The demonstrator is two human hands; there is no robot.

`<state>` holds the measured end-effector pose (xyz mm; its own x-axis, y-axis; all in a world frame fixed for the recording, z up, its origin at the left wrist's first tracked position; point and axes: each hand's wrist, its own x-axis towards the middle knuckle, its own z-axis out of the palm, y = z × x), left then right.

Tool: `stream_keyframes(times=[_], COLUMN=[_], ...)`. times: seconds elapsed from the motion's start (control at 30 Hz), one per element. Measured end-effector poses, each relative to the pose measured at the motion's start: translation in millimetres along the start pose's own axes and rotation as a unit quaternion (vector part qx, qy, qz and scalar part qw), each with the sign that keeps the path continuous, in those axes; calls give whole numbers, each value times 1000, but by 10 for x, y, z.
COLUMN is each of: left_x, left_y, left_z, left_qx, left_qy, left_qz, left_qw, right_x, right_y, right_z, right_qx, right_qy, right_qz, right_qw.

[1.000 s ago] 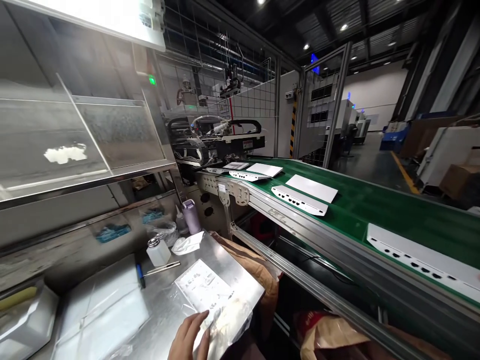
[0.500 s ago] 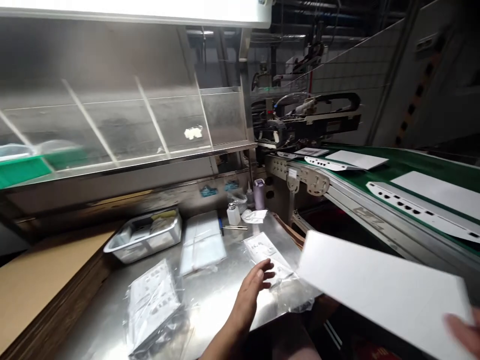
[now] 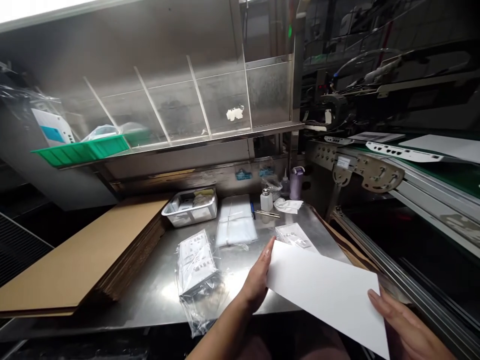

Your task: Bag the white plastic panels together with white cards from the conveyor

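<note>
A long flat white panel (image 3: 326,292) lies between both my hands over the front edge of the steel bench (image 3: 157,295). My left hand (image 3: 258,280) grips its left end, thumb side up. My right hand (image 3: 403,327) holds its right end at the lower right corner of the view. Just behind the panel lies a clear bag of printed sheets (image 3: 296,235). A second clear bag with printed sheets (image 3: 195,267) lies to the left of my left hand.
A stack of brown cardboard sheets (image 3: 75,260) fills the bench's left side. A small tray (image 3: 191,206), a stack of clear bags (image 3: 236,225), bottles (image 3: 266,199) and tweezers sit at the back. A green conveyor (image 3: 461,172) with white panels runs at right.
The view has swung left from the conveyor to the bench. My right hand has brought the white panel in over the bench, and my left hand has left the clear bag and taken its left end.
</note>
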<state>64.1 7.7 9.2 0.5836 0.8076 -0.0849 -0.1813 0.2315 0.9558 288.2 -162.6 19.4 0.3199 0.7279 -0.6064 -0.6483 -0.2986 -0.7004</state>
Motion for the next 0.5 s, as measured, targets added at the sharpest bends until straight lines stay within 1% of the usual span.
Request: stream_keyframes(times=[0.07, 0.13, 0.17, 0.23, 0.27, 0.3, 0.33, 0.37, 0.43, 0.47, 0.5], left_x=[20, 58, 80, 115, 117, 100, 63, 6, -150, -233, -309], left_y=[35, 100, 136, 190, 197, 184, 149, 92, -74, -168, -261], left_z=[-41, -64, -57, 20, 94, 191, 302, 420, 634, 712, 764], left_qx=[93, 217, 290, 427, 480, 518, 538, 539, 493, 457, 427], left_qy=[-9, -16, -13, 11, 18, 7, -26, -81, -246, -327, -388], left_qz=[14, 33, 44, 69, 83, 98, 119, 143, 181, 183, 171], left_qw=[996, 975, 956, 901, 873, 850, 834, 826, 814, 807, 798], right_x=[35, 68, 81, 99, 111, 127, 150, 180, 255, 293, 325], right_y=[-13, -11, -5, 11, 17, 19, 16, 6, -28, -47, -63], right_z=[-42, -50, -33, 41, 91, 141, 184, 215, 229, 215, 191], right_qx=[15, 34, 45, 60, 65, 72, 79, 84, 88, 87, 81], right_qy=[-13, -35, -48, -83, -103, -123, -137, -138, -111, -96, -82], right_qz=[25, 43, 45, 42, 39, 35, 24, 12, -4, -10, -19], right_qw=[999, 998, 997, 994, 992, 989, 987, 987, 990, 992, 993])
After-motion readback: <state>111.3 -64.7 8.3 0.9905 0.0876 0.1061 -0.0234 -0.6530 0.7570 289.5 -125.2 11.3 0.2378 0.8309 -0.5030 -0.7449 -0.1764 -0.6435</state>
